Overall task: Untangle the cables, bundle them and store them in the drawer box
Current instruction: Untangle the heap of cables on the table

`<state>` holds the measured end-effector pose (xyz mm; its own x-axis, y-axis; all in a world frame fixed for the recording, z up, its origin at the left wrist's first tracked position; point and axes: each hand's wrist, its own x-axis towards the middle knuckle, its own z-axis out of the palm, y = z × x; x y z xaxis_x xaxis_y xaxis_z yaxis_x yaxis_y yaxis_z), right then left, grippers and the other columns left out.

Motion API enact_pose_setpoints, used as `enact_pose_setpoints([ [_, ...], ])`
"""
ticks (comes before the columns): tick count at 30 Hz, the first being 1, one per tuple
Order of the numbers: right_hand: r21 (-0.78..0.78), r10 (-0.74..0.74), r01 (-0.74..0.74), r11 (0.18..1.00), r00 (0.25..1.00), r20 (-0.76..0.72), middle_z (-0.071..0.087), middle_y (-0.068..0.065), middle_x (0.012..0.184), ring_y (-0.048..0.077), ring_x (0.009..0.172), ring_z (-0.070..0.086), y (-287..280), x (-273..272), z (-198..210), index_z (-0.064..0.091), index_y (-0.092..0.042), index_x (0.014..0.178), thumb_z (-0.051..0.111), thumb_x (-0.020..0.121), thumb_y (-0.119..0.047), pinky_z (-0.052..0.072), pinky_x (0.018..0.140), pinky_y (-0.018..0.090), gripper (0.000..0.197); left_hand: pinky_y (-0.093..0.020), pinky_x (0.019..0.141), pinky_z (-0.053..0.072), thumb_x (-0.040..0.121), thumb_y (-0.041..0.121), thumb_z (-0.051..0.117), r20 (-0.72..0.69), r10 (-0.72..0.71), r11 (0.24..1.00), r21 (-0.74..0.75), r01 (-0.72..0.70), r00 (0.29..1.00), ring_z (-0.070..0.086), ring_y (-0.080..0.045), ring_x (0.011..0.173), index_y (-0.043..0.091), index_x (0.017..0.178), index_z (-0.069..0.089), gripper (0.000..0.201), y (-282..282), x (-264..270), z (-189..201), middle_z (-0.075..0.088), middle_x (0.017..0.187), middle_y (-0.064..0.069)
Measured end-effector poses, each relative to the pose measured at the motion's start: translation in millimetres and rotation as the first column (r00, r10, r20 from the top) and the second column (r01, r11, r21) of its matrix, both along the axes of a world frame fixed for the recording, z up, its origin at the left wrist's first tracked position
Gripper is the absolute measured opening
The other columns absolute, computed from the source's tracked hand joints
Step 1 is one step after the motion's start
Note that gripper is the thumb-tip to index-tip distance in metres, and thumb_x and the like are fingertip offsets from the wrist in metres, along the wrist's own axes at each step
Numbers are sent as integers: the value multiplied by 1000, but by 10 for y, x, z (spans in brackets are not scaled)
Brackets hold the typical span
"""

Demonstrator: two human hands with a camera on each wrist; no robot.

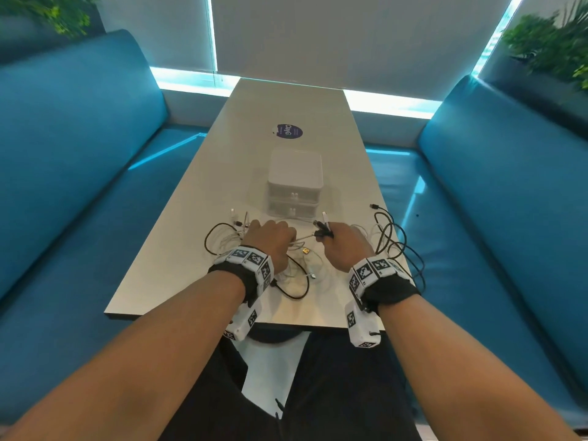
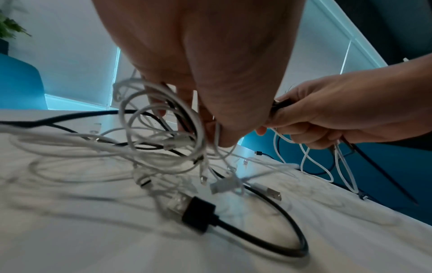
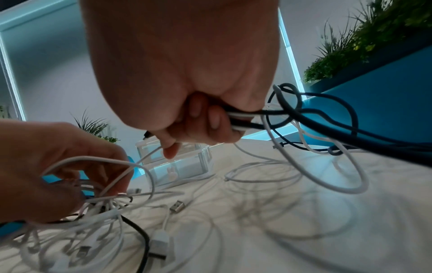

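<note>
A: Where are the cables (image 1: 296, 265)?

B: Heaped loose on the near half of the table (image 1: 178, 275), white and black mixed. From the heap's middle the box (image 1: 295, 183) sits at twelve o'clock, both its drawers closed; a set of black loops (image 1: 389, 237) trails out at about three o'clock, past the table edge.

A: And the hands?

B: The left hand (image 1: 270, 240) has its fingers curled down into a clump of white loops (image 2: 161, 125), with black strands running through. The right hand (image 1: 345, 246) is closed tight round several cords, black and white together (image 3: 243, 118), with plug ends sticking out of the fist toward twelve o'clock.

A: How will they handle?

B: Light and limp, I'd judge. They will sag and slide over each other, so a hard pull would likely tighten a knot rather than free it. The plugs (image 3: 161, 243) are the only stiff parts, and they may snag in the loops.

A: So where to hold?

B: At a plug or just behind it, feeding that end back through the loops, one cord at a time. The box looks light, so a dragged cord could shift it.
</note>
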<state>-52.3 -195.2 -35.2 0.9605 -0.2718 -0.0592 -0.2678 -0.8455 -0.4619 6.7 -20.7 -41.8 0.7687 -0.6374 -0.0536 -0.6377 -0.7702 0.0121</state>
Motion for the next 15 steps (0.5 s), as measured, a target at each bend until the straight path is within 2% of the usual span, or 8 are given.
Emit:
enact_pose_setpoints([
  [2, -14, 4, -4, 1000, 1000, 1, 68, 7, 103, 29, 93, 64, -12, 1, 13, 67, -27, 113, 50, 94, -31, 51, 77, 34, 26, -44, 100, 36, 87, 14, 57, -31, 22, 999, -31, -23, 999, 52, -24, 111, 24, 120, 54, 35, 26, 18, -17, 53, 119, -1],
  [6, -74, 64, -68, 995, 996, -57, 67, 6, 100, 27, 92, 64, -53, -67, -20, 66, -26, 109, 49, 95, -34, 55, 80, 41, 23, -43, 95, 41, 96, 27, 52, -75, 40, 995, -86, -46, 996, 56, -25, 105, 26, 120, 55, 24, 128, 63, -59, 57, 116, -1],
  [10, -86, 77, -83, 993, 994, -71, 67, 6, 98, 26, 88, 64, -63, -110, -54, 66, -24, 106, 48, 97, -32, 55, 79, 42, 22, -40, 86, 48, 96, 32, 50, -162, 126, 982, -117, -146, 979, 59, -29, 98, 25, 112, 56, 18, 179, 95, -74, 63, 111, -5],
  [12, -74, 70, -76, 994, 995, -70, 67, 6, 98, 27, 87, 64, -46, -107, -52, 66, -24, 106, 47, 97, -31, 55, 78, 41, 22, -38, 83, 45, 95, 33, 50, -149, 159, 979, -104, -175, 976, 58, -30, 95, 23, 108, 57, 17, 176, 89, -75, 65, 106, -6],
  [15, -74, 68, -73, 995, 995, -72, 67, 6, 98, 27, 88, 64, -43, -94, -54, 66, -24, 106, 47, 97, -32, 55, 79, 42, 22, -39, 92, 36, 92, 39, 51, -87, 142, 983, -101, -151, 986, 58, -24, 97, 25, 105, 59, 20, 178, 61, -56, 66, 106, 1],
])
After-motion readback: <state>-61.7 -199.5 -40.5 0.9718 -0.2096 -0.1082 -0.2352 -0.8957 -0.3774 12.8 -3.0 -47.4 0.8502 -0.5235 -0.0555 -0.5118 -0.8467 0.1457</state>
